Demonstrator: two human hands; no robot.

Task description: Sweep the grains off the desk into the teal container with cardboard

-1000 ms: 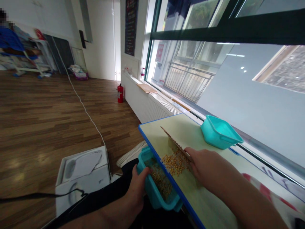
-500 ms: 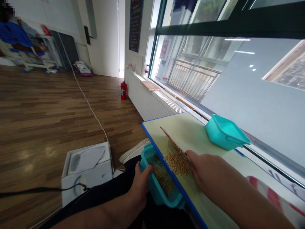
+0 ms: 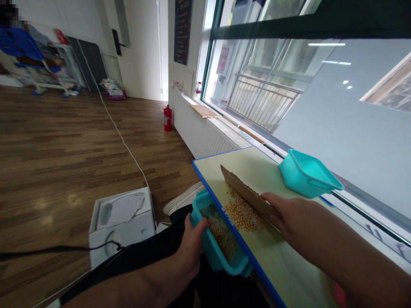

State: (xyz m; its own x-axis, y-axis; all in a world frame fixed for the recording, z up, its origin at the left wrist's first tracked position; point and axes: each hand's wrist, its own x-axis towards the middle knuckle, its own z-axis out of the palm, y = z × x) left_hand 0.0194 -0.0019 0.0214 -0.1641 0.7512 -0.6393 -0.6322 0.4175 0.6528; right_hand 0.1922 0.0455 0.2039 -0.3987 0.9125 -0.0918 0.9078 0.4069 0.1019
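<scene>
My left hand (image 3: 192, 241) grips the near rim of a teal tub (image 3: 214, 252) held below the table's blue edge; yellow beans lie inside it. My right hand (image 3: 293, 214) holds a strip of brown cardboard (image 3: 245, 191) on edge on the pale tabletop (image 3: 257, 171). A pile of yellow beans (image 3: 242, 214) lies between the cardboard and the table edge, right above the tub. A second teal tub (image 3: 308, 175) stands tilted at the far side of the table, by the window.
A white box (image 3: 123, 220) with a black cable across it sits on the wooden floor to my left. A white cord runs over the floor toward the far wall. A red fire extinguisher (image 3: 167, 117) stands by the radiator under the window.
The cardboard has drawn back from the table edge and turned flatter toward me, leaving the beans more exposed. My left hand and the tub have stayed below the edge.
</scene>
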